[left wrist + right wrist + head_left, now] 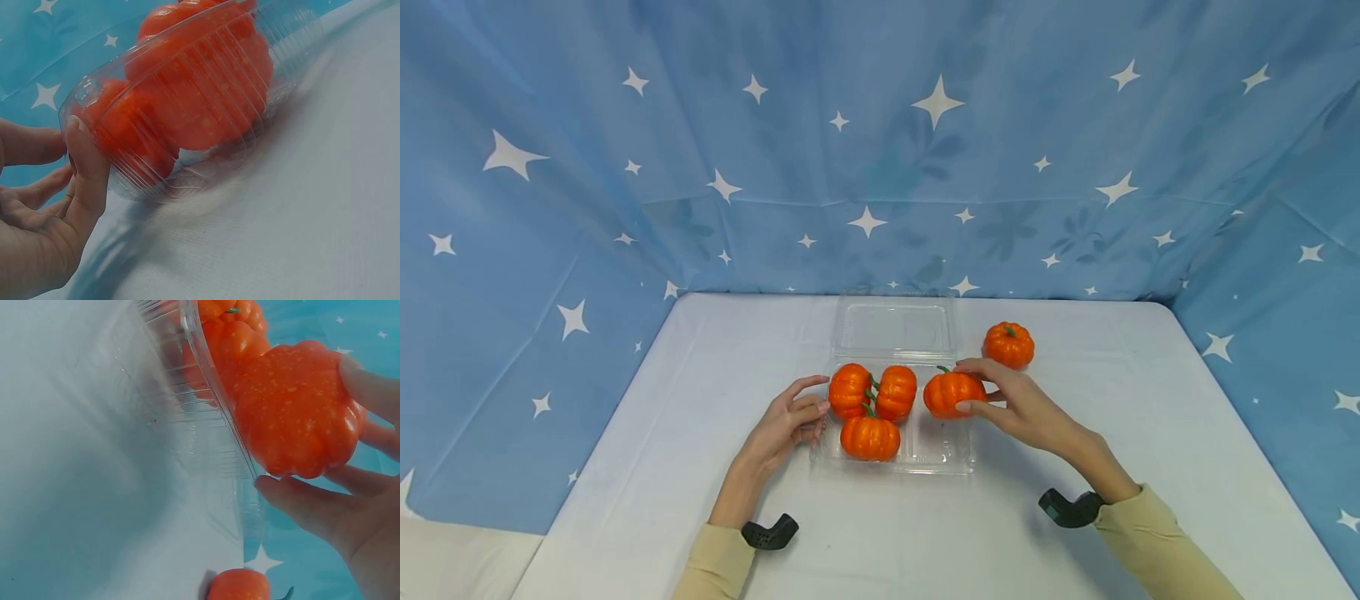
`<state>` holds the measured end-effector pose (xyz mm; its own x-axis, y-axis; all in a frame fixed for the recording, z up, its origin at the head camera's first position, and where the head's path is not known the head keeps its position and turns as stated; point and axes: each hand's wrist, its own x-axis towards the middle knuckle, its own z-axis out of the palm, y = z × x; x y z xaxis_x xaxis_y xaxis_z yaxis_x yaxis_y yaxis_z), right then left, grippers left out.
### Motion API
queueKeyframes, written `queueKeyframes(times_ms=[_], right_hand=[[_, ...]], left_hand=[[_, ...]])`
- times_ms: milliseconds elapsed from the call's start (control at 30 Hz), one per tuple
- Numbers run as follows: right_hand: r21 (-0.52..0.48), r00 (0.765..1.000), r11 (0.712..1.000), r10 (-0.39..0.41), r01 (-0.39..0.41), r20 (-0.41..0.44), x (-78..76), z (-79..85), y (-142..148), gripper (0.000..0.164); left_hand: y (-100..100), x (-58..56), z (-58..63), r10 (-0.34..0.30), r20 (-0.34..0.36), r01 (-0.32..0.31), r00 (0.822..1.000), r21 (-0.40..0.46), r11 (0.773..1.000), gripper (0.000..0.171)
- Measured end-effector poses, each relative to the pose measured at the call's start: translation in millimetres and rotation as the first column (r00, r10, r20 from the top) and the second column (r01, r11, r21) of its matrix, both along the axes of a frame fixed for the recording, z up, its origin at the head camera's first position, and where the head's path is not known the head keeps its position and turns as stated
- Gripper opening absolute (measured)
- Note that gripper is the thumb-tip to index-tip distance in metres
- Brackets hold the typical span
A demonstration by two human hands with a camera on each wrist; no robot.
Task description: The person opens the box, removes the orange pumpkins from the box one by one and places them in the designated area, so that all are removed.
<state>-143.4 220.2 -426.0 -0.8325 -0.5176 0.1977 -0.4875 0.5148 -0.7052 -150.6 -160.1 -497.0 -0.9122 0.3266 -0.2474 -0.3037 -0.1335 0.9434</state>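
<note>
My right hand [1026, 407] grips a small orange pumpkin [951, 395] with a green stem between thumb and fingers, over the right part of a clear plastic clamshell container [942, 450]. In the right wrist view that pumpkin [297, 415] is just above the container's rim. My left hand [781, 427] pinches the container's left wall, the thumb [90, 156] lying against its outside. Three more pumpkins sit inside on the left: one at the back left [850, 393], one beside it [897, 396] and one in front [870, 440]. Their stems point inward.
The container's lid [895, 329] lies folded back behind it. Another pumpkin [1010, 346] stands on the white table [640, 467] at the back right, behind my right hand. A blue star-patterned curtain [880, 150] closes off the back and sides.
</note>
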Motion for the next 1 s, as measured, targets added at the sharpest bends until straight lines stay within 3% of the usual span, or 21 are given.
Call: queueKeyframes(times_ms=[1000], right_hand=[[-0.105, 0.986, 0.994, 0.024, -0.007, 0.163, -2.0, -4.2, 2.8, 0.055]], left_hand=[[-1.2, -1.0, -2.4, -0.002, -0.004, 0.002, 1.0, -0.007, 1.0, 0.055]])
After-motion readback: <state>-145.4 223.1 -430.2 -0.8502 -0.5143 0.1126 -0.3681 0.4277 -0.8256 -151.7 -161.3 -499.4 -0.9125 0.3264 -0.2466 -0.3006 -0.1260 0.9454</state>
